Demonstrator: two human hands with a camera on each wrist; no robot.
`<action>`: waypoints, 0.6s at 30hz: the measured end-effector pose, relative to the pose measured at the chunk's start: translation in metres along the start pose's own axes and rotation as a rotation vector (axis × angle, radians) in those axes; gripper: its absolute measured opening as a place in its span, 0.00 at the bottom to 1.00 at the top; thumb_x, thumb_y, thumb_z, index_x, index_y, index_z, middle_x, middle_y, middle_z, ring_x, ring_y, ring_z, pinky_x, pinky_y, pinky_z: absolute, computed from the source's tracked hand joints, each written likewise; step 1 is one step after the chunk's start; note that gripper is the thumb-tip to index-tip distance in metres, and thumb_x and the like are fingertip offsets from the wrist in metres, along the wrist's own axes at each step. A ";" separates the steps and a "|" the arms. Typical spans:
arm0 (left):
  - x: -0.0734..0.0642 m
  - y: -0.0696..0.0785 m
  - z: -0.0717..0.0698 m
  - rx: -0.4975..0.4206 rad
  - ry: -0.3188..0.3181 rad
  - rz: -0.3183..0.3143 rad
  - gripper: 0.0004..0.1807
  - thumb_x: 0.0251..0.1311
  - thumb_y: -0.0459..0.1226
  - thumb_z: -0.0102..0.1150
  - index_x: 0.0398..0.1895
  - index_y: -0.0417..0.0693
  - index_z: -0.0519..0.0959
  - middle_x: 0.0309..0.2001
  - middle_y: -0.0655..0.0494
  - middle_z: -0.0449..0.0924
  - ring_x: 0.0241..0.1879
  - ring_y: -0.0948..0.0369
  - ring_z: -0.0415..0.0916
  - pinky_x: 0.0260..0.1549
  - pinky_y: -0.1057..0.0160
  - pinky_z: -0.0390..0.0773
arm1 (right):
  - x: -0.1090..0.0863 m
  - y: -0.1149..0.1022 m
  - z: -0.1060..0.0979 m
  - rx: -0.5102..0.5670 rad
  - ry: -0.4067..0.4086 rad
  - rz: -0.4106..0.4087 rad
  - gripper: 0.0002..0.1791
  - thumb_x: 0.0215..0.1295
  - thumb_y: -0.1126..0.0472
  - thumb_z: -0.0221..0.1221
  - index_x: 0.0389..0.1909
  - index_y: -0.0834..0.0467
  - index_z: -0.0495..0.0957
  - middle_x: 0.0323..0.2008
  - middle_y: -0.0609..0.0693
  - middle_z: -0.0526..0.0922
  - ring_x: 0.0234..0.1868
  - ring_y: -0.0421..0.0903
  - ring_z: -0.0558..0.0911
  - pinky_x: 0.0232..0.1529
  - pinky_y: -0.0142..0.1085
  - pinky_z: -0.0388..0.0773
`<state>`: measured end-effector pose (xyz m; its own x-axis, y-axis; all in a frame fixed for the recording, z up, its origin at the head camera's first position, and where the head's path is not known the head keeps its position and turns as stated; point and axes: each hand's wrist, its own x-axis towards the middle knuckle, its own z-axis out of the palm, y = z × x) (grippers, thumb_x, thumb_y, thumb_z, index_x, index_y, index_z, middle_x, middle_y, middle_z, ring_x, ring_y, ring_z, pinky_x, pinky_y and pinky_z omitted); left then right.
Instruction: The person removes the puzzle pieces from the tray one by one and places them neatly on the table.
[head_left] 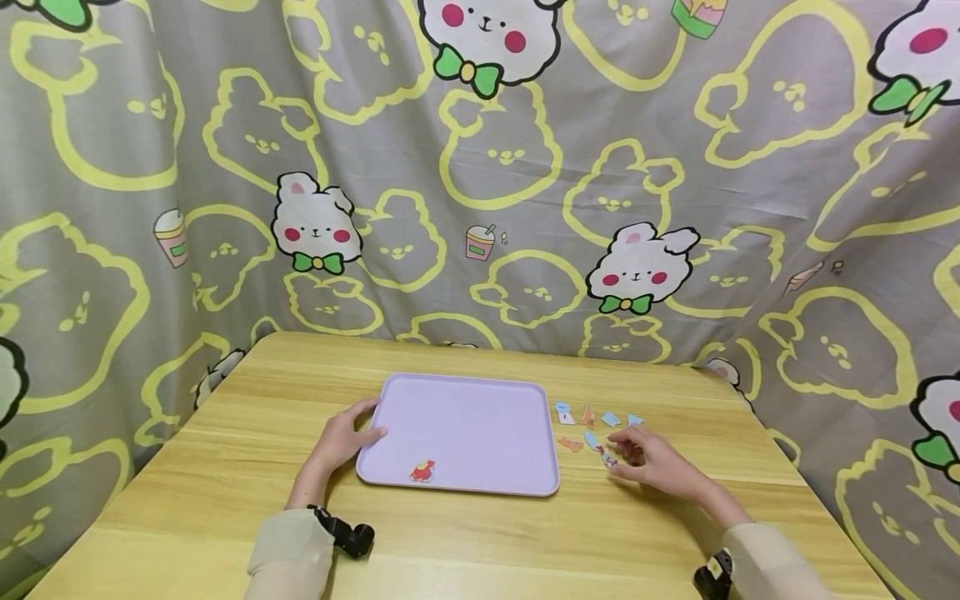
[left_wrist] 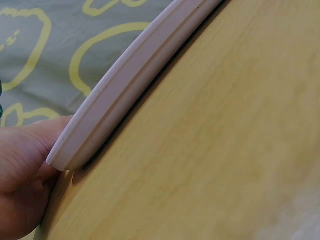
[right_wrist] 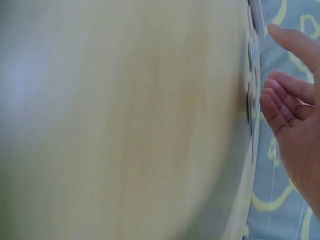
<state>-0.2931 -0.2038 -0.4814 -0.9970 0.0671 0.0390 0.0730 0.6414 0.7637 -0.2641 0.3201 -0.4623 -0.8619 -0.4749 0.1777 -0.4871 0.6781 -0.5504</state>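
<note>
A pale purple tray [head_left: 465,429] lies on the wooden table, and my left hand [head_left: 347,437] grips its left edge, thumb over the rim. From the left wrist the tray's side wall [left_wrist: 115,87] shows, with the left hand [left_wrist: 22,175] at its corner. One red cutout piece [head_left: 422,472] sits inside the tray near the front rim. Right of the tray my right hand [head_left: 652,460] hovers over small paper pieces, its thumb and fingers apart with nothing between them. Closest to those fingertips is a multicoloured piece [head_left: 608,457]. In the right wrist view the right hand [right_wrist: 295,100] is beside the tabletop.
Several more cutouts lie right of the tray, among them a blue-and-white piece [head_left: 565,414], an orange piece [head_left: 588,417], another orange piece [head_left: 571,444] and a blue piece [head_left: 611,419]. A patterned curtain [head_left: 420,242] hangs behind and along both sides of the table [head_left: 465,550].
</note>
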 end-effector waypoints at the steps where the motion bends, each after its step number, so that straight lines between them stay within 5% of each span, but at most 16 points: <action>1: 0.000 0.000 0.000 0.000 0.001 -0.001 0.34 0.64 0.38 0.62 0.72 0.41 0.64 0.71 0.37 0.63 0.73 0.37 0.54 0.72 0.38 0.56 | 0.002 -0.002 0.002 0.004 0.004 -0.006 0.25 0.60 0.55 0.67 0.52 0.67 0.75 0.35 0.49 0.76 0.34 0.35 0.71 0.32 0.28 0.74; 14: 0.001 -0.001 0.001 0.001 0.011 0.007 0.34 0.63 0.37 0.62 0.71 0.40 0.64 0.71 0.37 0.64 0.73 0.37 0.55 0.72 0.38 0.56 | 0.034 -0.030 0.025 0.039 0.022 -0.109 0.23 0.61 0.56 0.66 0.53 0.65 0.77 0.39 0.51 0.80 0.38 0.41 0.77 0.39 0.29 0.78; 18: 0.000 0.000 0.001 -0.002 0.009 0.001 0.34 0.63 0.37 0.62 0.71 0.40 0.64 0.71 0.37 0.63 0.73 0.37 0.54 0.72 0.38 0.56 | 0.044 -0.037 0.032 0.061 0.021 -0.111 0.22 0.61 0.57 0.67 0.53 0.63 0.78 0.38 0.50 0.80 0.39 0.43 0.78 0.66 0.45 0.72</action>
<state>-0.2935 -0.2028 -0.4821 -0.9971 0.0615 0.0455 0.0744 0.6401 0.7647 -0.2793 0.2562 -0.4600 -0.8064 -0.5325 0.2571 -0.5705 0.5863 -0.5752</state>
